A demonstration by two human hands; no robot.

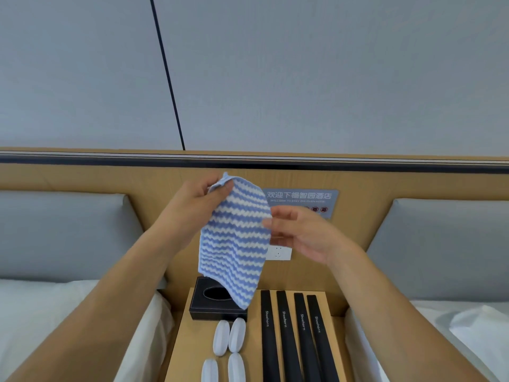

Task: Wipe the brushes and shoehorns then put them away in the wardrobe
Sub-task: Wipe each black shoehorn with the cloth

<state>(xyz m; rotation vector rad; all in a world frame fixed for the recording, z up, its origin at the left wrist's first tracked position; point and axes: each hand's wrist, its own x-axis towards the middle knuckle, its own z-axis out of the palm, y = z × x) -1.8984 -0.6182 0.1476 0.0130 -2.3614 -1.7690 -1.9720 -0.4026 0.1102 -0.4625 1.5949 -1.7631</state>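
You stand at a light wooden tabletop [190,340] set between two white beds, under a grey panelled wall. Your left hand [192,205] pinches the top corner of a blue-and-white zigzag-striped cloth [234,244], which hangs down in the air. Your right hand [303,232] is loosely open, its fingertips [268,223] touching the cloth's right edge. Below the cloth sits a black tissue box [206,301]. In front of it lie four small white oval brushes [228,337] in two pairs. To their right, four long black shoehorns [292,334] lie side by side, each printed "Shoehorn".
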